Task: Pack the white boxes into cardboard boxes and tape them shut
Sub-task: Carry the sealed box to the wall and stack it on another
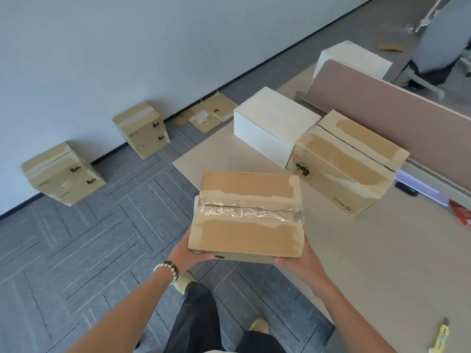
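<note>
White box point(272, 126) sits left of cardboard box point(349, 161) on table point(369, 263)

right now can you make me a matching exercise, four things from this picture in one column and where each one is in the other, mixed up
Things:
1. taped cardboard box
2. white box
3. yellow utility knife
4. flattened cardboard

Places:
A. on the floor against the wall
B. held in both hands, the left hand and the right hand, at the table corner
C. on the table, beside an untaped cardboard box
D. at the near right of the table

Pairs: 1-B, 2-C, 3-D, 4-A
</note>
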`<move>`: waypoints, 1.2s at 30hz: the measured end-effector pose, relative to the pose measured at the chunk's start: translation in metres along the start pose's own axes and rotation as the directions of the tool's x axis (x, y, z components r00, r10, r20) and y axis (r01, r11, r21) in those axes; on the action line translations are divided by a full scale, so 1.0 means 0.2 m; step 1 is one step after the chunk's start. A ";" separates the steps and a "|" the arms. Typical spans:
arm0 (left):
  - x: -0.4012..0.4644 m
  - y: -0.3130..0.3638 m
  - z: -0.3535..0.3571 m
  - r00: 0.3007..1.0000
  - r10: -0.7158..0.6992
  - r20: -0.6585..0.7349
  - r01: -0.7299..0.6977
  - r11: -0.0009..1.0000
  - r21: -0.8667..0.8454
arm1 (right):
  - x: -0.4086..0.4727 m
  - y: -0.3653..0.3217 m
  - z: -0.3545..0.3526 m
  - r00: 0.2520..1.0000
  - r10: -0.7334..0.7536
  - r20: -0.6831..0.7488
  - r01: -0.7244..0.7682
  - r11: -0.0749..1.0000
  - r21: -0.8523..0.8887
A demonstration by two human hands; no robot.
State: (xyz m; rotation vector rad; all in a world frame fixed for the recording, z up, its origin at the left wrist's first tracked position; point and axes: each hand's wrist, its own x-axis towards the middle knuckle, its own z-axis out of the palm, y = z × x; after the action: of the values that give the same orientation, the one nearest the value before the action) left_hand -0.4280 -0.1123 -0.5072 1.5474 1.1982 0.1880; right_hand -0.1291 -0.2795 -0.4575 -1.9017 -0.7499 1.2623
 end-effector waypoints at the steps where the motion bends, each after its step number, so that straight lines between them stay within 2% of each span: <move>1: 0.02 -0.02 -0.04 1.000 0.001 -0.012 -0.002 1.000 -0.020 | 0.04 -0.03 0.04 1.000 0.010 0.002 -0.010 1.000 -0.011; 9: 0.21 -0.14 -0.53 0.995 -0.014 -0.096 -0.005 0.981 -0.195 | 0.46 -0.40 0.43 0.998 -0.023 0.059 0.030 0.992 -0.122; 15: 0.38 -0.24 -0.89 0.993 -0.052 -0.105 0.018 0.954 -0.298 | 0.72 -0.66 0.73 0.996 -0.024 0.090 0.036 0.990 -0.133; 22: 0.49 -0.33 -1.32 0.990 -0.112 -0.089 0.057 0.879 -0.474 | 0.91 -0.91 1.11 0.990 -0.066 0.121 0.082 0.988 -0.129; 28: 0.40 -0.54 -1.68 0.952 -0.238 -0.191 0.091 0.817 -0.569 | 1.08 -1.21 1.50 0.957 -0.107 0.269 0.160 0.970 -0.184; 36: 0.19 -0.77 -2.20 0.849 -0.354 -0.391 0.032 0.775 -0.632 | 1.35 -1.61 2.17 0.854 -0.128 0.505 0.274 0.935 -0.226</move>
State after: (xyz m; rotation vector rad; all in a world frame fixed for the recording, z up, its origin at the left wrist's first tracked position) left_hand -0.7929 0.1814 -0.4857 0.7995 1.4998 0.7914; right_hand -0.4639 0.2231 -0.4446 -1.6705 -1.4321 1.5785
